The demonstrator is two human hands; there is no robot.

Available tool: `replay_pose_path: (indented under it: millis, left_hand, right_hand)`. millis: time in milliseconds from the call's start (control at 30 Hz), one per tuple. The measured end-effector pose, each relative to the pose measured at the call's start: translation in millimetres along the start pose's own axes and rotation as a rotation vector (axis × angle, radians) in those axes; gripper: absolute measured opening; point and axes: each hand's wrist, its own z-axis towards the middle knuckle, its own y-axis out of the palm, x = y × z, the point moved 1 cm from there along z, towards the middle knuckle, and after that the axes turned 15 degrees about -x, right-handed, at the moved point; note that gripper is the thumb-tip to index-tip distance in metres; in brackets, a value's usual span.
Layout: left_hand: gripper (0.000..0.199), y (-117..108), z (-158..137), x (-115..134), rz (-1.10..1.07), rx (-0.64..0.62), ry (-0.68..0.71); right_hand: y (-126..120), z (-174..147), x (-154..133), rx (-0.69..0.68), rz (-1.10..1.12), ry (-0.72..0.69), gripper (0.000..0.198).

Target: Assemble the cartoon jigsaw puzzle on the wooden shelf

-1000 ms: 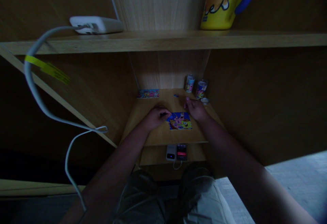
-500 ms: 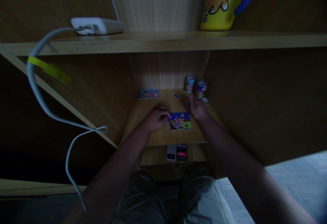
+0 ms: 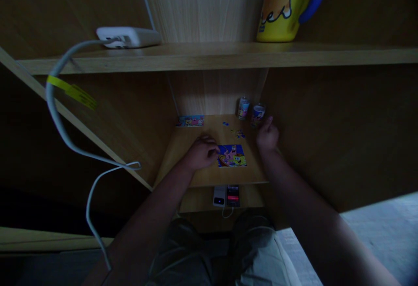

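Note:
A small cartoon jigsaw puzzle (image 3: 232, 156) in blue, pink and yellow lies flat on the middle shelf. At its left edge is my left hand (image 3: 203, 152), fingers curled and pressed together, the tips touching or almost touching the picture. Whether they pinch a piece is too dark to tell. My right hand (image 3: 268, 137) is closed beside the right wall, thumb pointing up, in front of a printed can (image 3: 257, 112). Its curled fingers hide whatever they may hold. Loose puzzle pieces (image 3: 240, 134) lie behind the puzzle, with a few blue pieces (image 3: 225, 123) further back.
Another printed can (image 3: 243, 108) stands at the back right, and a cartoon picture card (image 3: 190, 121) lies at the back left. Overhead, the upper shelf (image 3: 209, 62) carries a white adapter (image 3: 130, 37) with a hanging cable (image 3: 65, 140) and a yellow mug (image 3: 277, 11). Below sits a phone (image 3: 233, 195).
My right hand has moved right, from behind the puzzle to the side wall, uncovering the loose pieces and covering the round lid. My left hand has barely moved.

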Motion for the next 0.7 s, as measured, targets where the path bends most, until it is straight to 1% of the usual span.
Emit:
replay_pose_path:
  millis: [100,200,267,300,400,567,700]
  left_hand:
    - [0.016,0.6,0.8,3.2,0.015,-0.04,0.022]
    - [0.019,3.2,1.7,5.7,0.038,-0.064,0.034]
    - [0.024,4.9,2.5,8.5,0.065,-0.078,0.036]
    - [0.027,5.5,3.0,10.0,0.077,-0.086,0.037]
    - [0.033,5.4,3.9,13.8,0.086,-0.093,0.015]
    - [0.052,6.7,4.0,8.7,0.068,-0.061,-0.126]
    - [0.064,13.6,9.4,-6.3,0.062,-0.143,-0.206]
  right_hand:
    - [5.1,-1.0,1.4,-0.09,-0.038,-0.02,0.094]
    - [8.6,-1.9,0.7,-0.17,-0.105,-0.159,0.089]
    - [9.4,-1.7,0.4,-0.176,-0.138,-0.26,0.087]
    - [9.4,-1.3,0.7,-0.167,-0.149,-0.289,0.086]
    - [8.8,0.0,2.0,-0.141,-0.148,-0.291,0.083]
    - [8.6,-0.2,1.9,-0.138,-0.1,-0.292,0.08]
    - [11.0,0.4,2.7,-0.135,-0.071,-0.268,0.081]
